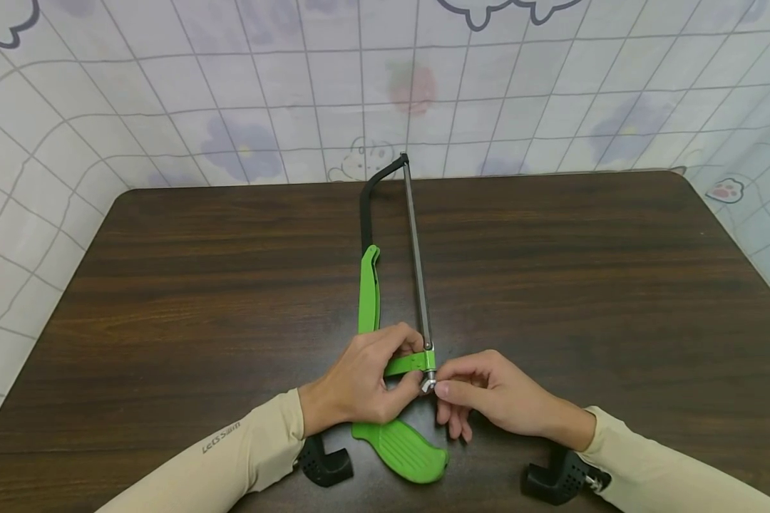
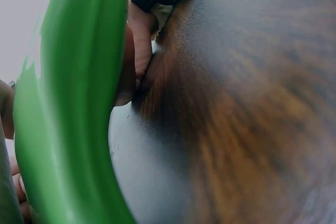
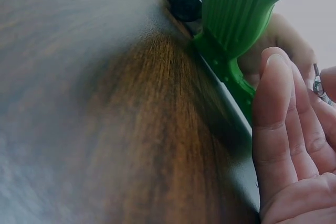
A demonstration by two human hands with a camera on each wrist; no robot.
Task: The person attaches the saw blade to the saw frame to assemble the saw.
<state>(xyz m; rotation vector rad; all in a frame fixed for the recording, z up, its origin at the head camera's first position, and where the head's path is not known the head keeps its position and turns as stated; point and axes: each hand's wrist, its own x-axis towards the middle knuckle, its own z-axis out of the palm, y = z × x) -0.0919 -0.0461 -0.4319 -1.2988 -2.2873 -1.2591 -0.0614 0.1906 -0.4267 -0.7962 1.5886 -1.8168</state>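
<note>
Head view is showing a green-handled hacksaw (image 1: 369,292) running up the centre of the frame, its handle (image 1: 404,452) lying nearest, at bottom centre. Just above, the left grip (image 1: 366,377) is curling round the green bracket (image 1: 407,364), thumb and finger clamping it; right of centre, the right grip (image 1: 507,395) is pinching the metal wing nut (image 1: 428,384) between thumb and fingertip. That small nut could be slipping away, since only fingertips are bearing on it, and a loosening left grip could be letting the saw twist. Farther up, the blade (image 1: 415,242) is stretching toward upper centre; overtightening could be straining it, slackening could be freeing it. Beside it, the black bow (image 1: 365,214) is reaching past the edge of the surface (image 1: 584,285); whether it is lifting or overhanging, I cannot tell.
</note>
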